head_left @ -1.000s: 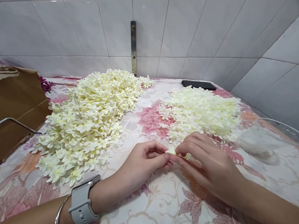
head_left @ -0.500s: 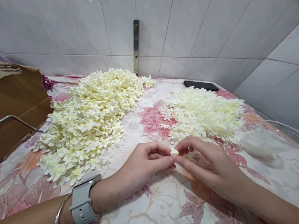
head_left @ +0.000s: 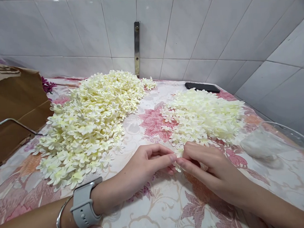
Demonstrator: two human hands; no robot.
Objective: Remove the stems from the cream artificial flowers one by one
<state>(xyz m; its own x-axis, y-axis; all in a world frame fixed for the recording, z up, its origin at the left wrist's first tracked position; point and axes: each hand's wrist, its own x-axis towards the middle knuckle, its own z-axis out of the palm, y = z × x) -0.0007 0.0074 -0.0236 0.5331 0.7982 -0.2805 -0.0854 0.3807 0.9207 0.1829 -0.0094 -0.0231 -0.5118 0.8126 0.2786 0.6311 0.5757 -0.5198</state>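
My left hand (head_left: 147,165) and my right hand (head_left: 210,165) meet fingertip to fingertip above the patterned cloth. Between and just below the fingertips shows a small pale flower (head_left: 178,165), pinched by both hands and partly hidden by the fingers. Behind my left hand, a large heap of cream-yellow flowers (head_left: 98,113) spreads across the left side. A smaller heap of paler white flowers (head_left: 205,114) lies just beyond my right hand.
A brown cardboard box (head_left: 16,100) with a metal wire stands at the left. A black phone (head_left: 202,87) lies behind the white heap. At the right is a clear plastic container (head_left: 293,137) beside a crumpled clear bag (head_left: 260,144). A tiled wall rises behind.
My right fingers have curled in closer over the fingertips of my left hand. The small flower has turned, its petals now pointing down between the hands. The view has shifted slightly.
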